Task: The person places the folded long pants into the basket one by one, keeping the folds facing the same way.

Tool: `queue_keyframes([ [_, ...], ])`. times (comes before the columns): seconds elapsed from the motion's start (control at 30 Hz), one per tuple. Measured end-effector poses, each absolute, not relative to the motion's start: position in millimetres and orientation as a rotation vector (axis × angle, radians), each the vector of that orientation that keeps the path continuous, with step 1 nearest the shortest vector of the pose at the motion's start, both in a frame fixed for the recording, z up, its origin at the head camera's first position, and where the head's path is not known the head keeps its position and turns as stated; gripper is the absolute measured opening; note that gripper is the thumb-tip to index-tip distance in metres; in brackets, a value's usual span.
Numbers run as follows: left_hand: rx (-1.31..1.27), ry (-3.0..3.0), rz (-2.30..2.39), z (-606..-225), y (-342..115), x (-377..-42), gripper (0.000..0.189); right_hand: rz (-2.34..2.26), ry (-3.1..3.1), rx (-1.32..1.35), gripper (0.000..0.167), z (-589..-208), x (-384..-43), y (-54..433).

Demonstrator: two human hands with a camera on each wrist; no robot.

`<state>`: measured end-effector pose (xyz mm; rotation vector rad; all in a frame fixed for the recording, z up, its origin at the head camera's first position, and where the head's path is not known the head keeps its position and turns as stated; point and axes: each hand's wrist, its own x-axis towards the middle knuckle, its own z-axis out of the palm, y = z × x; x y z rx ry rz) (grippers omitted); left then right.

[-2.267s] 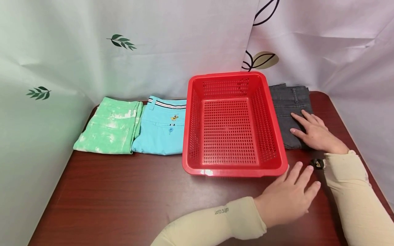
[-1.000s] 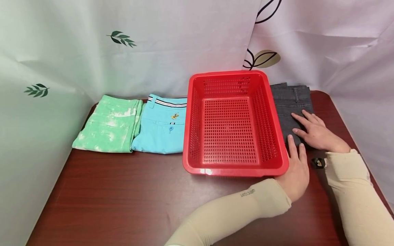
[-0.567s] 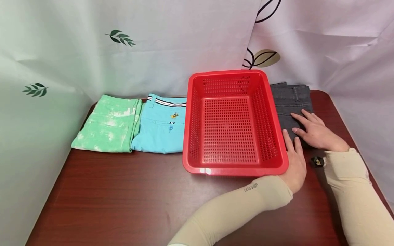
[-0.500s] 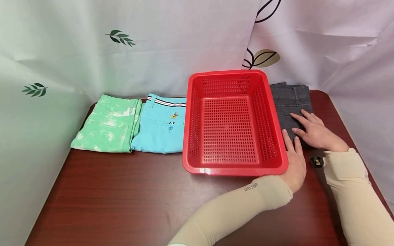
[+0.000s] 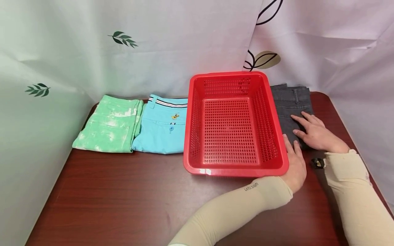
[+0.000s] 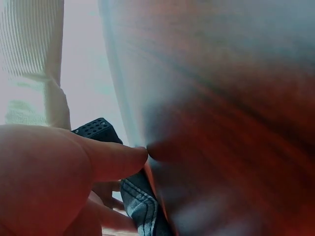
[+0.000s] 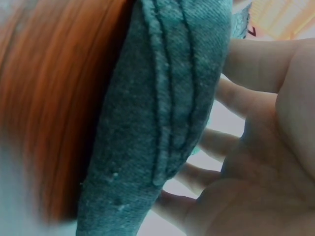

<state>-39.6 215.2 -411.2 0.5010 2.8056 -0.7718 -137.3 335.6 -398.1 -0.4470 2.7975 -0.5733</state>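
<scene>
Folded dark grey jeans [image 5: 287, 99] lie at the back right of the table, partly hidden behind a red plastic basket [image 5: 227, 131]. My right hand [image 5: 317, 133] rests on their right side with fingers spread. Beside the basket's front right corner, my left hand [image 5: 295, 169] reaches onto the jeans' front part with its fingers extended. The left wrist view has the thumb [image 6: 115, 160] at the table, near the stitched denim edge [image 6: 140, 209]. In the right wrist view, the folded denim [image 7: 147, 113] fills the middle, with fingers on its upper surface.
Folded light blue shorts [image 5: 161, 133] with a striped waistband lie left of the basket, partly covered by it in view. Further left are folded green and white trousers [image 5: 106, 128]. A printed white curtain [image 5: 172, 51] surrounds the dark red wooden table [image 5: 117, 194].
My left hand has moved forward from over the table onto the front of the jeans. The right hand stays on the jeans, and the basket has kept its place.
</scene>
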Motion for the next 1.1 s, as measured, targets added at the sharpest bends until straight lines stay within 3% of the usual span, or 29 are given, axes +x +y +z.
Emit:
queue_keyframes([
  [1.1,0.615,2.798,-0.719,-403.8,207.1,-50.7,0.051,-0.539,2.853,-0.508,0.056,-406.6,-130.9,342.1],
])
